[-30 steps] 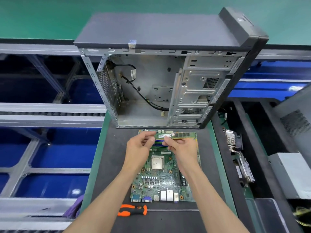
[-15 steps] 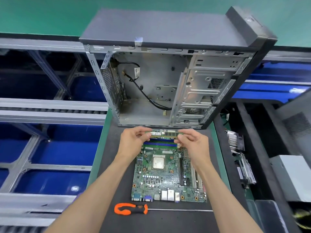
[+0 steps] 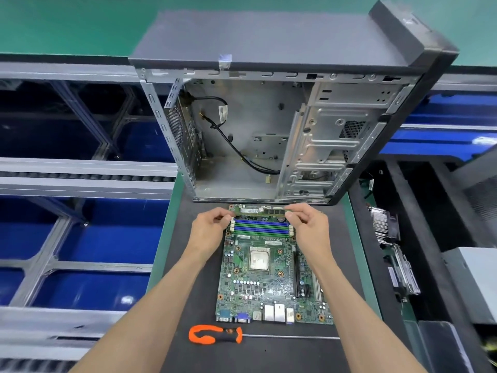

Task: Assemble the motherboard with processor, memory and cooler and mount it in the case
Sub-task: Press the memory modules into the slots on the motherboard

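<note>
Memory stick (image 3: 260, 210) was thin, light and stiff, held over the far edge of the motherboard (image 3: 271, 275) above the blue slots (image 3: 260, 228). Left hand (image 3: 208, 230) and right hand (image 3: 309, 227) each had a pinching grip on one short end, which seemed safest for its fragile contacts.

Each hand (image 3: 212, 227) hides a memory stick (image 3: 259, 210) end
</note>
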Demonstrator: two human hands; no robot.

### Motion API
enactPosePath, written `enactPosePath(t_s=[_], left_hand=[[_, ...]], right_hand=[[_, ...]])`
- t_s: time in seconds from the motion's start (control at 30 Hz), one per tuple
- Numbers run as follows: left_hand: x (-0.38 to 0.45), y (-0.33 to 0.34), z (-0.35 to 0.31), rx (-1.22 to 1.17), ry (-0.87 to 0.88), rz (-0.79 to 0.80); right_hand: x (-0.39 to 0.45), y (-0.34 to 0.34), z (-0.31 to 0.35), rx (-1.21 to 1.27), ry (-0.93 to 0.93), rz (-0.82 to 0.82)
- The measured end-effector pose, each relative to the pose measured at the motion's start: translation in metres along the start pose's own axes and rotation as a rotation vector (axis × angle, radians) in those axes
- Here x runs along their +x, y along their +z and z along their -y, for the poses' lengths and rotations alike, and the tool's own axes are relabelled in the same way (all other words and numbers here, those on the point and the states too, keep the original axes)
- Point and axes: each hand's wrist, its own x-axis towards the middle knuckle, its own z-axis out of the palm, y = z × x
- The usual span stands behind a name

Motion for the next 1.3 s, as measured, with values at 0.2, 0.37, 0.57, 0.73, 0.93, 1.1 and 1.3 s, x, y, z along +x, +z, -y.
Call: enactPosePath(t_s=[0.2,0.37,0.57,0.73,0.93,1.1,1.3], left_hand=[[0.004,-0.001,-0.002,0.013,-0.028,0.029],[0.006,0.0,-0.001,0.038,-0.022,0.04],[0.004,0.0,-0.001,0.035,-0.01,0.03],[-0.002,0.006,-0.005,-0.067,0.039,0.034],[-0.006,0.013,-0.002,-0.014,0.119,-0.057],[-0.006,0.015,0.0,0.006,0.135,-0.075],[-0.005,0.016,0.002,0.057,0.158,-0.079]], right_hand=[[0.001,0.002,-0.002,-0.048,-0.019,0.003],[0.0,0.002,-0.003,-0.087,-0.041,0.002],[-0.001,0.003,-0.004,-0.13,-0.067,-0.001],[0.0,-0.001,-0.008,-0.158,-0.092,0.003],[0.007,-0.015,-0.007,-0.23,-0.14,0.08],[0.017,-0.028,0.0,-0.315,-0.139,0.142],[0.019,-0.029,0.0,-0.382,-0.14,0.172]])
